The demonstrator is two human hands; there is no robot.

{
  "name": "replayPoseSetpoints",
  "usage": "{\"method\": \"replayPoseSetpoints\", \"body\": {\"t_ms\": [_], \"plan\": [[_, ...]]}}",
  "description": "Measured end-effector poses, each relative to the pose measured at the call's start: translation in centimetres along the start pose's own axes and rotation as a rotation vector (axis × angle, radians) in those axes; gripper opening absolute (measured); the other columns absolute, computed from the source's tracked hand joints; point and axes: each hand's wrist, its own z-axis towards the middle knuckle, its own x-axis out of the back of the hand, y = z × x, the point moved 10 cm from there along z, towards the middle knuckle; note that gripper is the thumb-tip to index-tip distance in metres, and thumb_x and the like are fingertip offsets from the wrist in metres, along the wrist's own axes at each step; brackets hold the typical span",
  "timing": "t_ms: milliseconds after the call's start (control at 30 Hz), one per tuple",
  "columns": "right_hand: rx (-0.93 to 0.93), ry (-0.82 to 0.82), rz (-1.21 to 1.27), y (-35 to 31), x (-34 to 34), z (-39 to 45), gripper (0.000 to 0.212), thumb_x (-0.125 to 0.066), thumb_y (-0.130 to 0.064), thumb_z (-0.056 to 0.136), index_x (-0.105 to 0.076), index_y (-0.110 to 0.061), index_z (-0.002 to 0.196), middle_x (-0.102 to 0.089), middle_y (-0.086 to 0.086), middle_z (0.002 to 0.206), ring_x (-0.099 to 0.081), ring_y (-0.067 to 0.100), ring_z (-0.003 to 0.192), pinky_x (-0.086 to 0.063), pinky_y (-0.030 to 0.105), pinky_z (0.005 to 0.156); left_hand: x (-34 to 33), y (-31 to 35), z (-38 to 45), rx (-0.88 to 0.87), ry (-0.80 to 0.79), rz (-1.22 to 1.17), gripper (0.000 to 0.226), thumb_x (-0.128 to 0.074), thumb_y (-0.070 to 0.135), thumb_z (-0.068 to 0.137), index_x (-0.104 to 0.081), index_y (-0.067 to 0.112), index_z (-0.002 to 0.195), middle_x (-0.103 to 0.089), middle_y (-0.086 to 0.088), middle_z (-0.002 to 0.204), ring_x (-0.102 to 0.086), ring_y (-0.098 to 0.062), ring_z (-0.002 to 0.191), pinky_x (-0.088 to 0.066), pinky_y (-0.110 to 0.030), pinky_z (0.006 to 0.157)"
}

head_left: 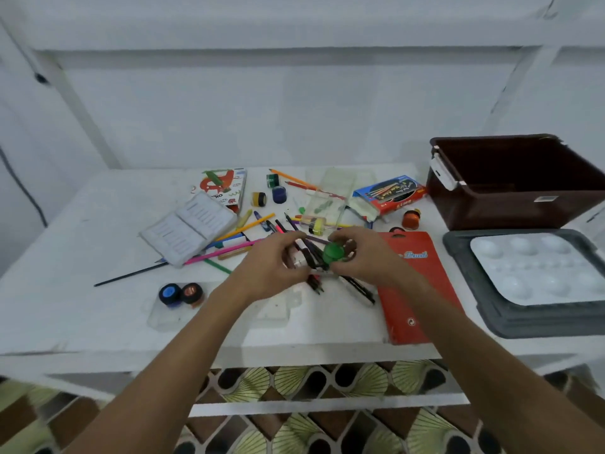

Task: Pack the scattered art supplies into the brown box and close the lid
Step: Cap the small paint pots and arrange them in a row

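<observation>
The brown box (510, 208) stands open at the table's right rear, and I see nothing inside it. Its grey lid (471, 283) lies in front of it with a white paint palette (537, 267) on top. At the table's middle both hands meet over a heap of dark pencils and pens (311, 253). My left hand (278, 263) curls round a bundle of them. My right hand (363, 257) grips a small green paint pot (334, 252) against the same bundle. Loose coloured pencils (242, 229) fan out to the left.
A red pencil pack (415, 299) lies under my right wrist. A blue pencil carton (389, 194), an orange pot (411, 219), small paint pots (278, 193), a grey case (190, 227) and a clear tray holding two pots (180, 294) lie around the white table (98, 224).
</observation>
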Motion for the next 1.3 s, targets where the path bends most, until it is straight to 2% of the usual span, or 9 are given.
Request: {"method": "replayPoseSetpoints", "body": {"t_ms": [167,233,433,533,633,800,900,1067,1300], "plan": [[0.024,-0.146,0.159,-5.1,-5.5,1.1,0.032,-0.078,-0.015,0.063,-0.066,-0.022,0.091,-0.061,-0.007,0.079,-0.057,0.007,0.067,-0.046,0.019,0.059,5.8,-5.5,-4.0,0.186,0.193,-0.067,0.031,-0.07,0.031,0.08,-0.063,0.035,0.109,-0.058,0.01,0.095,-0.058,-0.005,0.083,-0.045,-0.016,0.071],[0.052,-0.196,0.179,-7.2,-8.2,1.6,0.034,-0.079,-0.013,0.062,-0.064,-0.02,0.092,-0.059,-0.008,0.079,-0.055,0.008,0.07,-0.046,0.014,0.057,7.6,-8.0,-6.4,0.272,0.259,-0.094,0.026,-0.072,0.031,0.076,-0.065,0.032,0.1,-0.063,0.012,0.089,-0.061,-0.007,0.08,-0.049,-0.02,0.067],[0.157,-0.321,0.239,-12.5,-15.5,2.2,0.052,-0.076,-0.012,0.067,-0.062,-0.018,0.117,-0.057,-0.005,0.099,-0.058,0.009,0.076,-0.05,0.022,0.072,10.5,-13.8,-12.4,0.433,0.305,-0.054,0.028,-0.08,0.029,0.065,-0.061,0.028,0.086,-0.066,0.013,0.078,-0.061,0.001,0.07,-0.041,-0.009,0.058],[0.202,-0.314,0.2,-14.2,-17.8,2.3,0.046,-0.075,-0.015,0.068,-0.066,-0.018,0.113,-0.055,-0.002,0.103,-0.057,0.013,0.097,-0.047,0.024,0.088,11.0,-15.9,-14.2,0.487,0.296,-0.03,0.03,-0.08,0.024,0.063,-0.063,0.026,0.088,-0.068,0.01,0.083,-0.063,0.0,0.074,-0.043,-0.008,0.062],[0.196,-0.293,0.227,-14.8,-18.9,1.8,0.039,-0.077,-0.01,0.067,-0.065,-0.015,0.104,-0.06,-0.002,0.1,-0.056,0.003,0.084,-0.041,0.007,0.073,11.2,-17.2,-15.0,0.506,0.294,-0.013,0.032,-0.079,0.023,0.066,-0.064,0.024,0.094,-0.068,0.011,0.087,-0.065,-0.005,0.079,-0.048,-0.018,0.071],[0.172,-0.241,0.32,-14.4,-20.0,0.9,0.036,-0.078,0.005,0.065,-0.063,0.003,0.098,-0.063,0.009,0.089,-0.054,-0.017,0.067,-0.038,0.001,0.059,10.9,-17.3,-14.9,0.465,0.26,0.042,0.038,-0.078,0.029,0.072,-0.067,0.023,0.108,-0.066,0.009,0.103,-0.062,-0.004,0.085,-0.048,-0.016,0.074],[0.126,-0.25,0.323,-13.9,-20.6,0.9,0.042,-0.081,0.004,0.063,-0.062,0.001,0.101,-0.061,0.004,0.09,-0.056,-0.01,0.063,-0.039,0.003,0.054,10.2,-17.4,-14.8,0.466,0.228,0.062,0.037,-0.078,0.034,0.072,-0.067,0.025,0.107,-0.065,0.011,0.099,-0.06,-0.004,0.084,-0.04,-0.008,0.068],[0.119,-0.216,0.265,-13.8,-21.1,1.1,0.046,-0.086,-0.007,0.062,-0.064,-0.007,0.102,-0.06,0.003,0.097,-0.056,0.012,0.076,-0.041,0.004,0.059,9.9,-18.4,-14.8,0.5,0.209,0.09,0.041,-0.081,0.038,0.069,-0.066,0.025,0.106,-0.062,0.01,0.094,-0.056,-0.007,0.079,-0.036,-0.012,0.062],[0.122,-0.168,0.233,-13.4,-20.8,0.9,0.044,-0.082,-0.015,0.07,-0.066,-0.003,0.109,-0.066,0.007,0.101,-0.06,0.009,0.08,-0.046,0.004,0.067,9.2,-19.1,-15.0,0.535,0.181,0.062,0.039,-0.078,0.038,0.073,-0.064,0.027,0.108,-0.06,0.008,0.094,-0.058,-0.007,0.079,-0.037,-0.014,0.061]]}}
